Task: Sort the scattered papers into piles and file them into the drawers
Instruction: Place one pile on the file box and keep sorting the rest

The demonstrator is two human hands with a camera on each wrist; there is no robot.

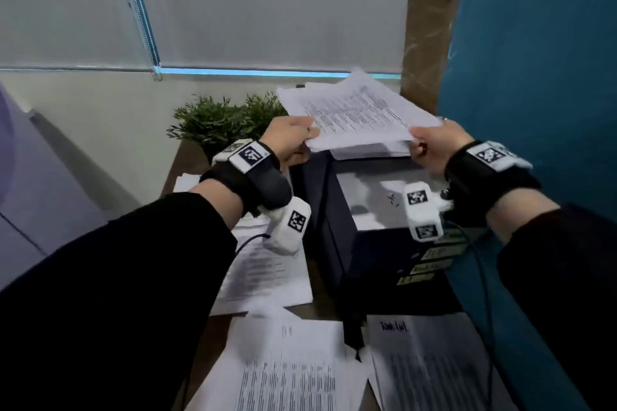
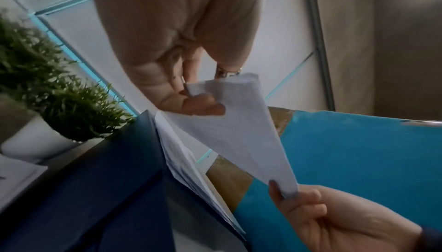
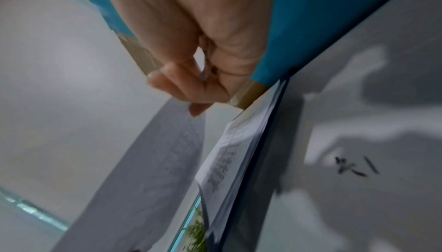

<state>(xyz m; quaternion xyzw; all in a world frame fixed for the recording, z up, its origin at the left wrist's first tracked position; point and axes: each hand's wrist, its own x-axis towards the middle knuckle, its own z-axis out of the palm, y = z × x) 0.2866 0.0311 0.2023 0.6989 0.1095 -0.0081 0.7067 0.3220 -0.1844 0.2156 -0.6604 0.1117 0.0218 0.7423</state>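
Observation:
Both hands hold a printed sheet (image 1: 359, 113) in the air above the dark drawer unit (image 1: 374, 243). My left hand (image 1: 290, 140) pinches its left corner, my right hand (image 1: 434, 147) its right corner. From the left wrist, the sheet (image 2: 234, 133) runs from my thumb down to the right hand (image 2: 334, 218). Under it a stack of papers (image 1: 367, 150) lies on the back of the unit's top. In the right wrist view the held sheet (image 3: 155, 171) hangs left of that stack (image 3: 234, 152). More printed papers (image 1: 290, 367) lie scattered on the desk in front.
A small green plant (image 1: 223, 120) in a white pot stands left of the unit. A blue partition (image 1: 534, 110) closes the right side. Yellow labels (image 1: 434, 260) mark the drawer fronts. A cable (image 1: 480, 270) runs down by my right wrist. A roller blind (image 1: 267, 10) covers the wall behind.

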